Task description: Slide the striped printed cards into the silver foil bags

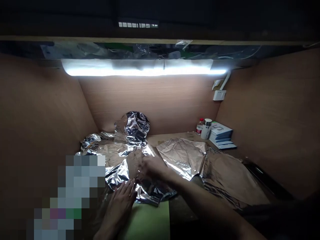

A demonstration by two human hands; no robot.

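A large crinkled sheet of silver foil (182,156) is spread over the desk, bunched up into a mound (132,128) at the back left. My left hand (122,200) lies flat on the foil's near edge with its fingers stretched out. My right hand (152,165) reaches in from the right and rests on the foil's middle; its fingers are curled and seem to pinch a fold. A green mat (147,223) shows beneath the foil at the front.
Brown wooden walls (275,126) close in the desk on three sides, with a strip light (142,68) overhead. At the back right stand a small red-capped bottle (199,126), a white jar (206,128) and a stack of booklets (221,135). A blurred patch covers the lower left.
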